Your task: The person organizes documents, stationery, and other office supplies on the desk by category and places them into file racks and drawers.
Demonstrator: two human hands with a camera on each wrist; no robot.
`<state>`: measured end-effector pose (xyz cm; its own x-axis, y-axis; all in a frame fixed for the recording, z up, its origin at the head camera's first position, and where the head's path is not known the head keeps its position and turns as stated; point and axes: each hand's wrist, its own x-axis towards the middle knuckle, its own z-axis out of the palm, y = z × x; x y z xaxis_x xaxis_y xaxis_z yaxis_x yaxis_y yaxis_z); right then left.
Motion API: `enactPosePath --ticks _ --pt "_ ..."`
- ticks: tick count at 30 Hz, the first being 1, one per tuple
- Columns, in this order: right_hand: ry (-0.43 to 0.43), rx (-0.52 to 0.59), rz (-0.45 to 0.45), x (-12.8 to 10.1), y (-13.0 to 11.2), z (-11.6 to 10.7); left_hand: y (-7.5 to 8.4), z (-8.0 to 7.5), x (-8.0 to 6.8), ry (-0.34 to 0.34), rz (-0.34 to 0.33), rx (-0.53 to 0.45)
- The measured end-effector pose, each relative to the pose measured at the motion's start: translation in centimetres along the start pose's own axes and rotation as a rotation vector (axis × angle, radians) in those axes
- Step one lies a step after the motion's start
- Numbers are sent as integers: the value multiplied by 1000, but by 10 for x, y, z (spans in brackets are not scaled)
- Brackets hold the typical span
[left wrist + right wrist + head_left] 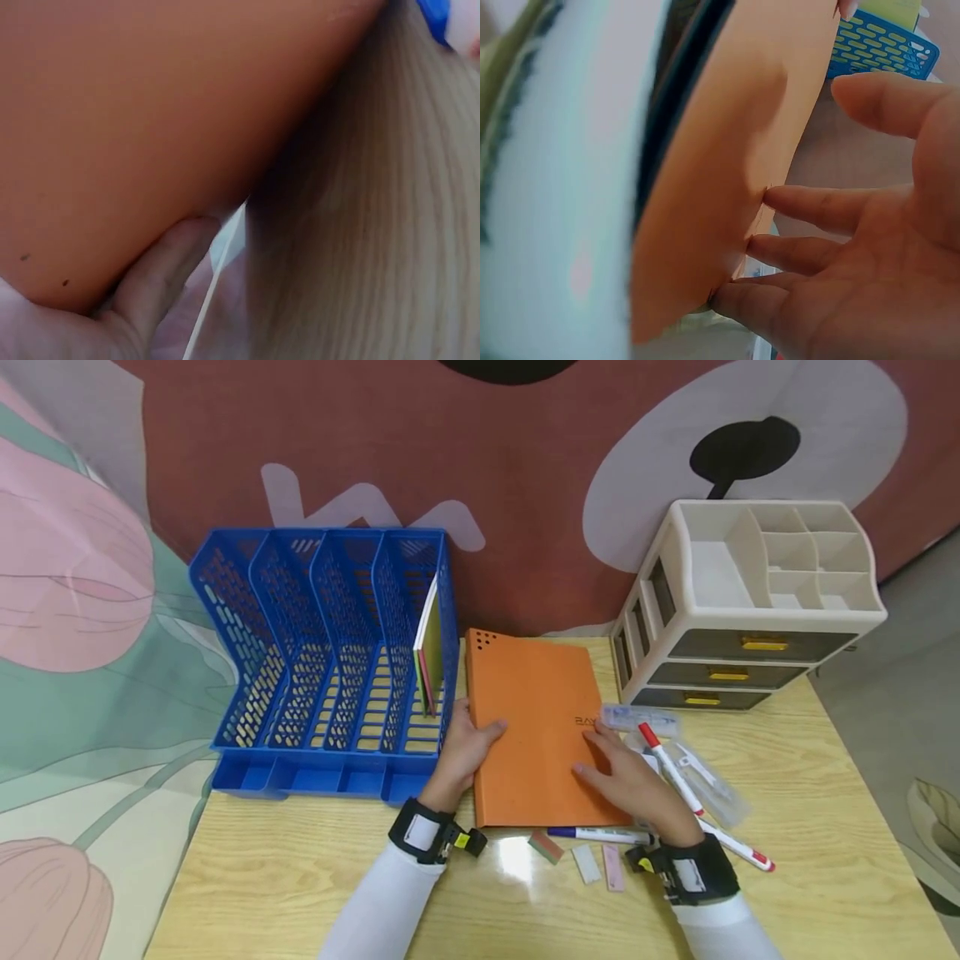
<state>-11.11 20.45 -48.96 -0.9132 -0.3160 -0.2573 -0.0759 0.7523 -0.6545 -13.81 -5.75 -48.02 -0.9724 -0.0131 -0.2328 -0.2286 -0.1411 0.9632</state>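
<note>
— Head view? Looks forward and down from above at the whole tabletop, well back.

— Wrist views? Pressed close, each beside the orange folder, facing its edge; blurred. Shared across all three: folder and blue rack.

The worktop carries one orange folder, one blue file rack with four slots, one beige drawer organiser with three drawers, three pens, and three small sticky tabs. Two hands show.
</note>
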Motion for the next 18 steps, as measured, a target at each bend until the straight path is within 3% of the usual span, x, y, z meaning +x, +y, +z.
enactPosePath --ticks 7,18 --pt "61 44 -25 0 0 5 8 0 -7 -18 -8 -31" --pt "231 199 -156 9 -3 -2 38 2 -28 -6 148 34"
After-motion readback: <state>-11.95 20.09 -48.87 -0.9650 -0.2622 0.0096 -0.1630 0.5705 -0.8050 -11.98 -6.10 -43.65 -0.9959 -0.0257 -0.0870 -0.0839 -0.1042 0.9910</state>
